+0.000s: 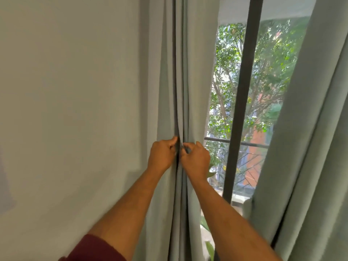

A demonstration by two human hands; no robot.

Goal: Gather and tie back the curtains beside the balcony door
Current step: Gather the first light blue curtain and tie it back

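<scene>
1. The left curtain (180,72) hangs in pale grey-green folds beside the wall (66,110), bunched into narrow pleats from the top of the view down past the bottom edge.
2. The left hand (162,155) reaches up to the pleats at mid-height; its fingers are curled and pinch a fold of the left curtain, the thumb tip pressed against the fabric at a dark crease.
3. The right hand (195,159) sits just beside it, almost touching, fingers likewise bent in and pinching the neighbouring fold of the same curtain.
4. Both hands are nearly closed, knuckles toward the camera, so the fingertips are partly hidden in the cloth.
5. Whether either hand also holds a tie-back cord cannot be told; only curtain fabric shows between the fingers.
6. Both forearms are bare, and a dark red sleeve (94,249) shows at the lower left.
7. To the right of the gathered folds stands the dark door frame (243,100) with glass on both sides, a balcony railing (250,146) and green trees (267,72) beyond.
8. A second curtain (310,147) of the same colour hangs at the far right, well apart from the hands.
</scene>
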